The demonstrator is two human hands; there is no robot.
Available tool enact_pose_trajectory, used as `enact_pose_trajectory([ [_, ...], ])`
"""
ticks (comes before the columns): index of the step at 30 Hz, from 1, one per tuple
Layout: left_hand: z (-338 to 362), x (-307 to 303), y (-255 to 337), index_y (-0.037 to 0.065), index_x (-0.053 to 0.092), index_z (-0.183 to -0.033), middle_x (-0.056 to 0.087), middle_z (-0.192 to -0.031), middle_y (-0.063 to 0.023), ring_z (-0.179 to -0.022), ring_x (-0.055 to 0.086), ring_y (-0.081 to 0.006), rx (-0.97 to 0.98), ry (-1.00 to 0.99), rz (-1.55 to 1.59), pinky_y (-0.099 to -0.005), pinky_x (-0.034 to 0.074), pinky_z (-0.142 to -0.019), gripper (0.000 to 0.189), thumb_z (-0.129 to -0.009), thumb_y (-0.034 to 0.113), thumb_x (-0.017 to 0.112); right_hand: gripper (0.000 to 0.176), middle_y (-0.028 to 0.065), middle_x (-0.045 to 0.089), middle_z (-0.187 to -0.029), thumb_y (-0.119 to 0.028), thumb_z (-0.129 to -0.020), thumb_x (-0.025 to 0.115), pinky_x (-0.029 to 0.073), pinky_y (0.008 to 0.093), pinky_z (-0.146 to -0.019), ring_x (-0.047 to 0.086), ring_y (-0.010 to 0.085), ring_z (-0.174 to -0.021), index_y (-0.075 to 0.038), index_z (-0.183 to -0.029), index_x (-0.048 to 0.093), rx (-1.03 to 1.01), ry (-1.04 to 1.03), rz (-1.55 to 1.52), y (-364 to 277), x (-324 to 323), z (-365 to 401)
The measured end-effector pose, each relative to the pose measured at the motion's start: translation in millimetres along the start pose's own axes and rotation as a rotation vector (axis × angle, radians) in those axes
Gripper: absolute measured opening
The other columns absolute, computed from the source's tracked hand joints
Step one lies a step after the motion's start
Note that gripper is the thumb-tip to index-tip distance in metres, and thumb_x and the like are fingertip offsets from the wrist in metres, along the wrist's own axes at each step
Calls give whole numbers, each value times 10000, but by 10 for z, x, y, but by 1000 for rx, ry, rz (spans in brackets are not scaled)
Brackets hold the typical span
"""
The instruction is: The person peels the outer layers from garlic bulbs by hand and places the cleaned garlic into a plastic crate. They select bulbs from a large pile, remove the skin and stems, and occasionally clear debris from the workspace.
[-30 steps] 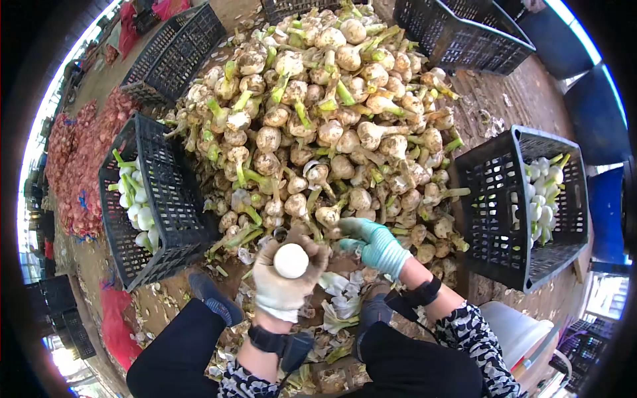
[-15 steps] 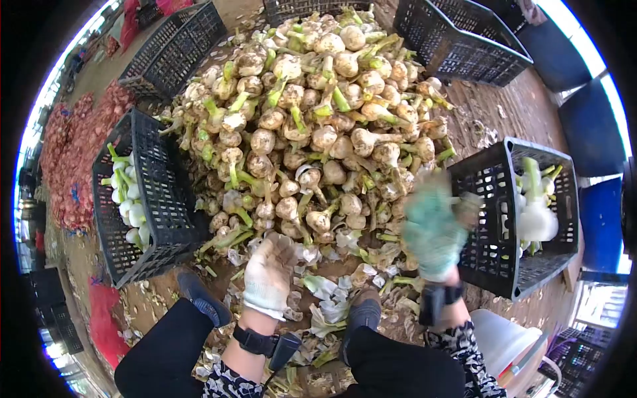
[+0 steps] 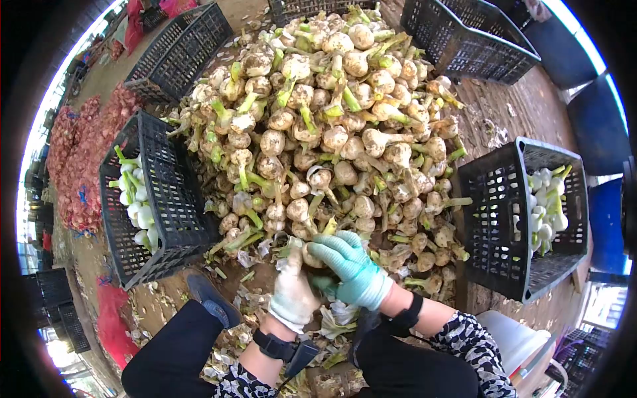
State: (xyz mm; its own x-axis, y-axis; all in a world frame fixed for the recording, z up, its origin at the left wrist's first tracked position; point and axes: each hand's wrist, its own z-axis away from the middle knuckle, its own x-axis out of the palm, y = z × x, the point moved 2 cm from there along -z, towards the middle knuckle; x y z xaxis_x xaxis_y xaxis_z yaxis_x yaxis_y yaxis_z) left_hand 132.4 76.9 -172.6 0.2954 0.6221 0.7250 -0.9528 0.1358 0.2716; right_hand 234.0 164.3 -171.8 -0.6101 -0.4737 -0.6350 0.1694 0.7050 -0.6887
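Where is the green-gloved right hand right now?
Head view, lower centre: the right hand is at the near edge of the bulb pile, resting on a bulb, close beside the white-gloved left hand.

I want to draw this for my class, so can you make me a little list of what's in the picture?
left hand: white glove, on a dirty bulb at the pile's near edge
right hand: green glove, fingers over the same bulb
pile: unpeeled bulbs with green stalks
left crate: black, holds peeled white bulbs
right crate: black, holds more peeled bulbs
ground: loose peelings by the hands
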Motion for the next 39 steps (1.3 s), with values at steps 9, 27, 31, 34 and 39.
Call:
enact_pose_trajectory([
  [9, 117, -29, 82, 7, 444, -1301, 546, -1233, -133, -1111, 537, -226, 887, 57, -1309, -311, 416, -949, 688, -709, 129, 772, 215, 11, 606, -905, -149, -866, 647, 450, 166, -656, 534, 49, -771, -20, -1015, 562, 795, -41, -1137, 115, 6, 72],
  [27, 130, 90, 37, 32, 391, -1355, 515, -1305, -118, -1123, 546, -207, 930, -15, -1395, -303, 443, -926, 784, -709, 236, 786, 218, -51, 593, -812, -134, -860, 654, 408, 160, -561, 493, 9, -669, -25, -1039, 596, 896, 126, -1060, 65, -159, 105],
  [31, 107, 86, -7, -1, 383, -1349, 532, -1275, -117, -1103, 553, -210, 919, -60, -1272, -301, 444, -923, 749, -745, 235, 758, 170, -35, 586, -783, -94, -853, 644, 416, 179, -567, 498, 25, -671, -16, -999, 605, 939, 110, -1146, 92, -174, 183],
  [34, 36, 103, 14, -30, 368, -1347, 550, -1226, -124, -1077, 565, -228, 585, -46, -765, -320, 449, -922, 703, -781, 199, 717, 184, -28, 604, -841, -29, -840, 634, 445, 197, -632, 513, 36, -700, -17, -1021, 602, 761, 131, -830, 212, -64, 279],
  [39, -84, 42, -28, -31, 388, -1322, 548, -1171, -102, -1025, 550, -180, 281, -124, -176, -342, 456, -891, 443, -961, 217, 457, 206, -13, 611, -839, -7, -833, 640, 445, 196, -627, 517, 49, -679, -11, -1033, 595, 782, 112, -1042, 174, -104, 267],
])
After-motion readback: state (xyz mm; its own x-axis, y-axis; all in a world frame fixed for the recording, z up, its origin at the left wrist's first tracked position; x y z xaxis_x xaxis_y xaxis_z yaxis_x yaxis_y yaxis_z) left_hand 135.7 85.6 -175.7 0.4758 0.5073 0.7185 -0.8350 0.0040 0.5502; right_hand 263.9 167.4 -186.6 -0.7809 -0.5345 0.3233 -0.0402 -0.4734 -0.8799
